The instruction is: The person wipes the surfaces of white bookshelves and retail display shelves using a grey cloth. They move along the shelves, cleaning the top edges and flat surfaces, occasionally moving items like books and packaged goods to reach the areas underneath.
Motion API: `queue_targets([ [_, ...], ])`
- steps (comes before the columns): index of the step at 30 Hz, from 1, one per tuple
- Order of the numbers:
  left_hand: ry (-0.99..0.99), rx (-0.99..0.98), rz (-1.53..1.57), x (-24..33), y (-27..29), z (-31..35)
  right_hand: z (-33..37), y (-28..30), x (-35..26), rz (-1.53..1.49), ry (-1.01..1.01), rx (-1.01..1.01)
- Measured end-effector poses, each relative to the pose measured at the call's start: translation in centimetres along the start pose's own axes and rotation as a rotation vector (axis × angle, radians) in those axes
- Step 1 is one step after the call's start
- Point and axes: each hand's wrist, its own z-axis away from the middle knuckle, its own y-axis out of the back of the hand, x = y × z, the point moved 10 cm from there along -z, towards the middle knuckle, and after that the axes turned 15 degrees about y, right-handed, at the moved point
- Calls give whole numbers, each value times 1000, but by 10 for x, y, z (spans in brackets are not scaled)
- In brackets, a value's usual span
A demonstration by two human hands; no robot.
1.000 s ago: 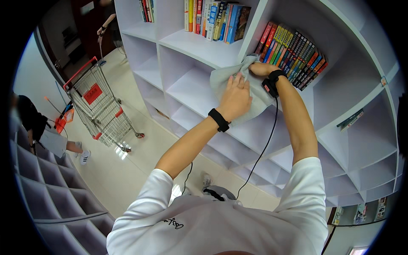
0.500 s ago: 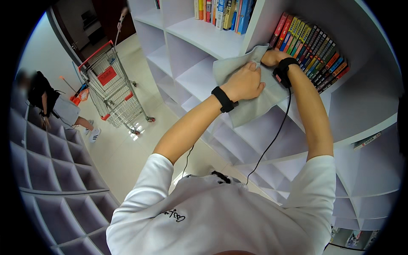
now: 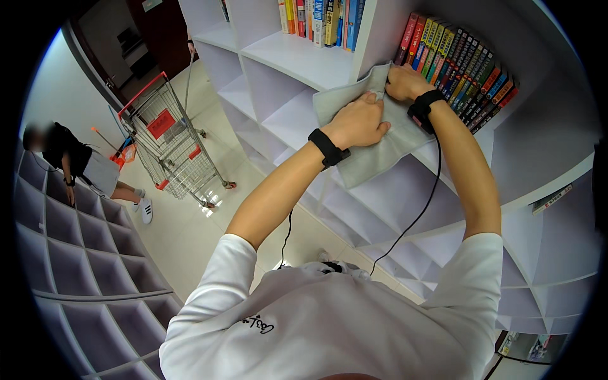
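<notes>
A light grey cloth (image 3: 373, 155) is spread over the front edge of a white bookshelf compartment and its upright divider. My left hand (image 3: 358, 120) lies on the cloth with its fingers bent and closed on a fold of it, the thumb apart on the near side. Close beside it, my right hand (image 3: 408, 82) is closed at the cloth's upper edge, its fingertips partly hidden. Just right of that hand leans a row of books (image 3: 453, 69) with coloured spines. Black straps circle both wrists; a dark device with a cable sits at the right one.
Another compartment holds upright books (image 3: 323, 22). A wire shopping cart (image 3: 171, 139) with red trim stands on the tiled floor to the left. Beyond it, another person (image 3: 76, 155) bends over a low shelf unit (image 3: 95, 278). A black cable (image 3: 418, 218) hangs between my arms.
My right hand has shifted slightly left and up, onto the cloth's edge. My left hand and the cloth have moved a little left. The other person has changed posture.
</notes>
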Motion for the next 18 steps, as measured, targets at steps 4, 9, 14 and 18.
queue_targets([
  [4, -5, -40, 11, 5, 1, -1, -7, -8, -1, -97, 169, 129],
  [9, -2, -54, 20, 12, 2, 0, -16, -30, 18, -141, 113, -65],
  [14, -36, 26, 45, 7, 9, 5, -5, -21, 4, -201, 74, 12],
  [18, -34, 15, 51, 21, 12, 13, -1, -34, 15, -332, 119, 148],
])
